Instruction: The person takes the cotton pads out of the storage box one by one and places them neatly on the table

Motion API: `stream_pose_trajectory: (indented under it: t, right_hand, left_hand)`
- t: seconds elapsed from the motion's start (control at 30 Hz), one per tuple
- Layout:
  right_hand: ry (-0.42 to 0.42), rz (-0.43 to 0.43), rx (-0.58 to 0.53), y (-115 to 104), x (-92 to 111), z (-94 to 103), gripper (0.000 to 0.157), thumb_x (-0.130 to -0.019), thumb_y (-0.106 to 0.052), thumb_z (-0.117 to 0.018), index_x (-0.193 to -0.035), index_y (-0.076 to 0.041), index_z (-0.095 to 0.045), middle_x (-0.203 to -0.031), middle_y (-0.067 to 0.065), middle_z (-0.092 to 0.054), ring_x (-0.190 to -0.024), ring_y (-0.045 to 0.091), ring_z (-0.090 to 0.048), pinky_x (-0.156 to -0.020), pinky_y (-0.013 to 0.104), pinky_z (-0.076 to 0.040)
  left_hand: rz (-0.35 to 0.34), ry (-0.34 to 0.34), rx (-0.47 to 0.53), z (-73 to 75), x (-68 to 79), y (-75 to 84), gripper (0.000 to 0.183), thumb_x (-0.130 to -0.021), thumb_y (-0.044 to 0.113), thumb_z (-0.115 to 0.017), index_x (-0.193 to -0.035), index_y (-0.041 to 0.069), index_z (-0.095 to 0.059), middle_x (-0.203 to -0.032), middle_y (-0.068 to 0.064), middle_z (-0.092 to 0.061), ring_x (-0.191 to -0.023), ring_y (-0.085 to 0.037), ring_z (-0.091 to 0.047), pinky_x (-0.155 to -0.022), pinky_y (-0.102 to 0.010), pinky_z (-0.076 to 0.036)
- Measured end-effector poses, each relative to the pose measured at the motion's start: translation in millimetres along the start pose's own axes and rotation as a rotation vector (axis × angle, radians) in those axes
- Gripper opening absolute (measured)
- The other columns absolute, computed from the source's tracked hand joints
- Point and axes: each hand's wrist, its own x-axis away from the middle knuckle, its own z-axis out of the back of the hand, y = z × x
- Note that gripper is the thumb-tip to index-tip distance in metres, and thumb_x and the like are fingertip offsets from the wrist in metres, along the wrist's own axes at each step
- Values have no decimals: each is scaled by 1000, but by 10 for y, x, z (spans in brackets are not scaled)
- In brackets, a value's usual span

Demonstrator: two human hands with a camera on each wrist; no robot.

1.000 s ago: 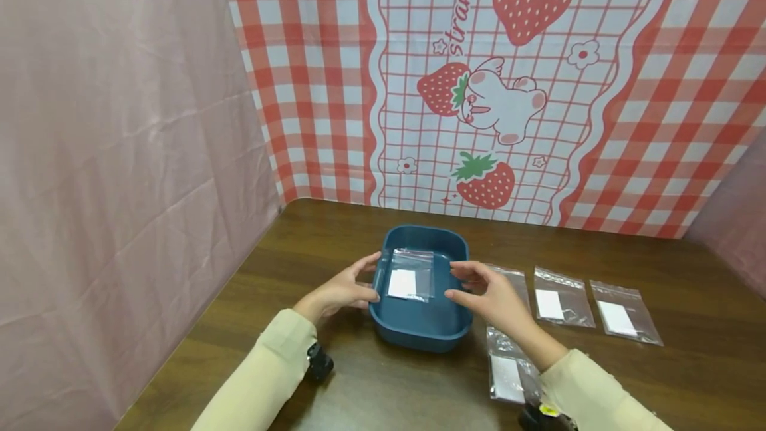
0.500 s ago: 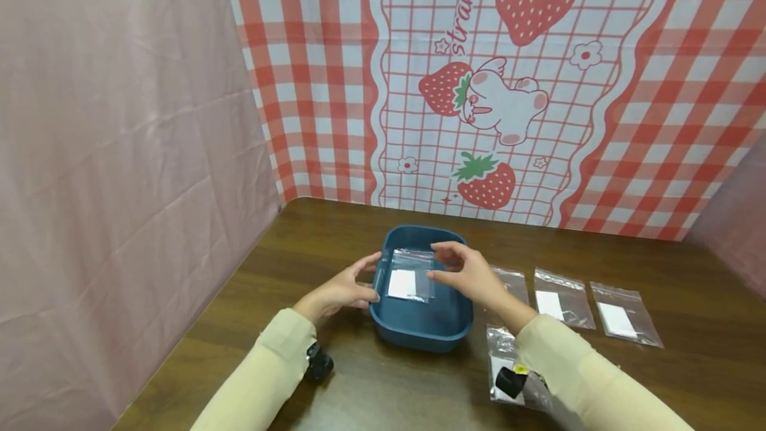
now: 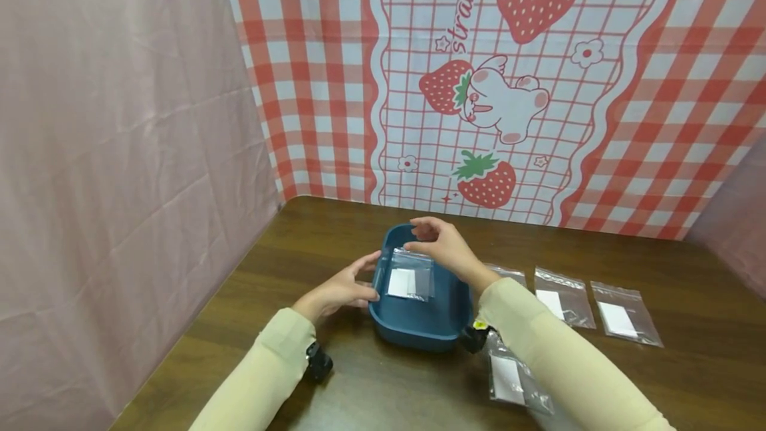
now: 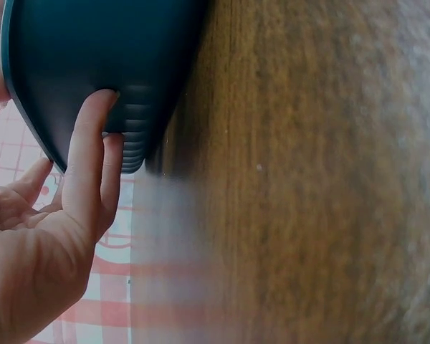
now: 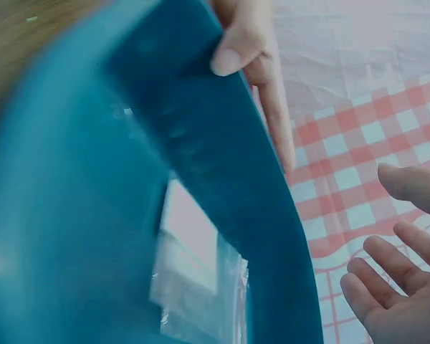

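A dark blue plastic bin [image 3: 419, 336] stands on the table. My left hand [image 3: 342, 290] holds its left wall, the thumb over the rim and the fingers [image 4: 86, 161] against the outside. Inside, close to that wall, lies a clear zip bag [image 3: 422, 285] with a white card-like piece [image 3: 399, 283] in it; the right wrist view shows the bag [image 5: 193, 301] on the bin's floor. My right hand [image 3: 444, 246] hovers over the bin's far part, fingers loosely bent and nothing between them. In the right wrist view the right hand [image 5: 405, 287] is apart from the rim.
Right of the bin lie more clear bags with white pieces: one bag [image 3: 562, 301], another bag [image 3: 625, 314] further right, and a nearer bag [image 3: 509, 378] partly under my right forearm. Another bag [image 3: 511, 276] is half hidden behind the sleeve. A checked strawberry cloth [image 3: 479, 85] hangs behind the table.
My right hand has moved from the bin's right rim leftward and away, over the bin to its far part. The left hand, the bin and the bags have stayed in place.
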Motion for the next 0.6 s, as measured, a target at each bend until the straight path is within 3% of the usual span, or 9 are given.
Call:
stream_pose_trajectory:
  t: [0.33,0.6]
  right_hand:
    - [-40,-95,-39,37,-277,-110,53,-82,-19,-72,-129,-4,-52,-123,20,-54,-112,30,-51,-90,43,-44]
    - [-230,-76,120,183,-345,-154,62,-81,-18,-72,-132,4,-46,-126,24,-51,-116,36,-48,-94,44,-42]
  left_hand:
    - [-6,-12,27,17,10,-5,85,-77,-8,-62,-148,17,-24,-141,-18,-28,-113,-36,-49,-74,-38,-53]
    - [1,-20,17,15,1,6,85,-76,-7,-62,-148,20,-25,-141,-17,-27,-117,-37,-46,-77,-40,-52]
